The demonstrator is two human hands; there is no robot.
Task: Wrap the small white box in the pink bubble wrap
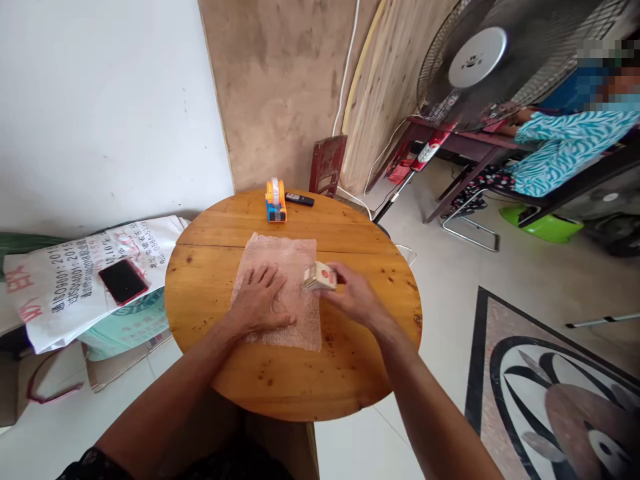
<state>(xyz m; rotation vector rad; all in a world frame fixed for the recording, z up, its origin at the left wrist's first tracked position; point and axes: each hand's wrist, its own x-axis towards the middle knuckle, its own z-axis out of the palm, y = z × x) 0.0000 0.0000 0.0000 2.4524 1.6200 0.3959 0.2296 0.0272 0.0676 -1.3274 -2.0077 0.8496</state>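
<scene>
Left hand (pixel 260 298) presses flat, fingers spread, pinning the pink bubble-wrap sheet (pixel 280 293) at frame centre on the round wooden table (pixel 210 293); right hand (pixel 350 293) grips a small pale box (pixel 320 276), possibly cardboard, at the sheet's right edge.

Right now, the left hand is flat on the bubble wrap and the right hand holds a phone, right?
No. The head view shows the left hand flat on the bubble wrap, but the right hand holds a small box, not a phone.
</scene>
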